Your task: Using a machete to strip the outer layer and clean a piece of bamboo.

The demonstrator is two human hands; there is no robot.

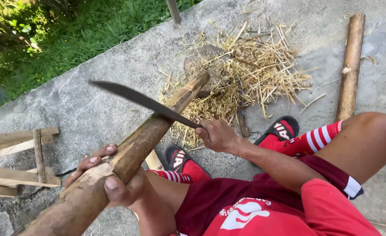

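left hand (pixel 114 177): grips the bamboo pole (pixel 127 157) from below
right hand (pixel 214 134): holds the long knife (pixel 145 102), blade across the pole
shavings (pixel 249 72): beyond the pole's far end

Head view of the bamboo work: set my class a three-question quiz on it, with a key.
1. True or false: the long knife rests its blade on the bamboo pole.
2. Which hand grips the knife?
A. left hand
B. right hand
3. Fill in: past the pole's far end lies a heap of dry ____.

Key: 1 true; 2 B; 3 shavings, on the concrete slab.
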